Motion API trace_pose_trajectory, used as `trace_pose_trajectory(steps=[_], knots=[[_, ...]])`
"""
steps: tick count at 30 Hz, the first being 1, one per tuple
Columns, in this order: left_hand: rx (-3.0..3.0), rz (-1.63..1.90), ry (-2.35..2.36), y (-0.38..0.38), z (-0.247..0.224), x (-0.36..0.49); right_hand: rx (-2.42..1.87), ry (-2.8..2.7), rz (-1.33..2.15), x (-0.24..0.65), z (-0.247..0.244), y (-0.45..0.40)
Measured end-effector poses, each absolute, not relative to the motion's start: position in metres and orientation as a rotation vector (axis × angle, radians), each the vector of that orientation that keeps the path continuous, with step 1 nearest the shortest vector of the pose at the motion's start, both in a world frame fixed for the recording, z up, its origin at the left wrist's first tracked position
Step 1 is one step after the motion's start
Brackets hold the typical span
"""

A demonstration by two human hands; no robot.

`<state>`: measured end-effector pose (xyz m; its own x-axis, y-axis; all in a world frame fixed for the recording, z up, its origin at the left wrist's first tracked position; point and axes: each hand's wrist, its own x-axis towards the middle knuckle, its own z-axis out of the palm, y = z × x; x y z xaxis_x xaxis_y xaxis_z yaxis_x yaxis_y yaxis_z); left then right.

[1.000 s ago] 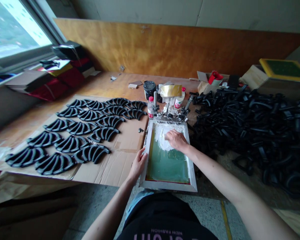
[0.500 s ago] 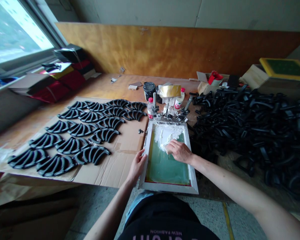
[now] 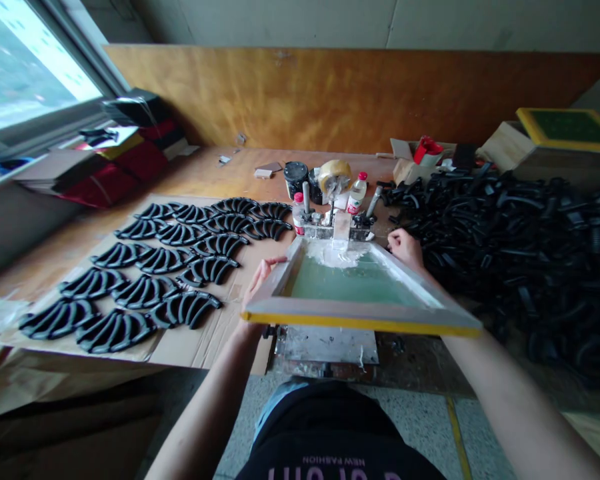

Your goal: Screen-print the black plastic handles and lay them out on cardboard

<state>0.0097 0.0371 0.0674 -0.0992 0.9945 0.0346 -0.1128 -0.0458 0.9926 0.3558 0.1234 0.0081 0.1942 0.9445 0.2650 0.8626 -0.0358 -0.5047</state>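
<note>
The left hand [image 3: 261, 279] is supporting the side of a silver-grey, yellow-edged rectangular frame [image 3: 363, 323], fingers extended close together; the right hand [image 3: 406, 248] is curling beside the opposite rail, its grip unclear; the frame's near end is now rising, exposing the flat grey metal plate [image 3: 330, 344] for access; white paste [image 3: 341, 258] is perhaps staying at the green mesh's far end.

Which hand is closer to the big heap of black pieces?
Right. The right hand is beside the left edge of the heap of black pieces; the left hand is farther off, at the screen frame's left side.
</note>
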Motion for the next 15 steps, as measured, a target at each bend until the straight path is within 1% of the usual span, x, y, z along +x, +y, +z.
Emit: trace_pose_trajectory(steps=[2, 4, 7, 9, 12, 15], knots=[[1.061, 1.443, 1.062, 0.056, 0.077, 0.019, -1.865, -1.790, 0.258, 0.353, -0.018, 0.103], [0.980, 1.431, 1.010, 0.069, 0.081, 0.028, -1.770, -1.935, 0.322, 0.336, -0.042, 0.087], [0.828, 1.476, 1.017, 0.065, 0.068, 0.041, -1.692, -2.147, 0.341, 0.304, -0.058, 0.073], [0.748, 1.328, 1.078, 0.045, 0.045, 0.053, -1.701, -2.200, 0.299, 0.283, -0.055, 0.061], [0.599, 0.910, 1.126, 0.005, 0.002, 0.068, -1.662, -2.139, 0.193, 0.249, -0.042, 0.028], [0.503, 0.802, 1.129, -0.021, -0.032, 0.065, -1.329, -2.339, 0.205, 0.225, -0.036, -0.003]])
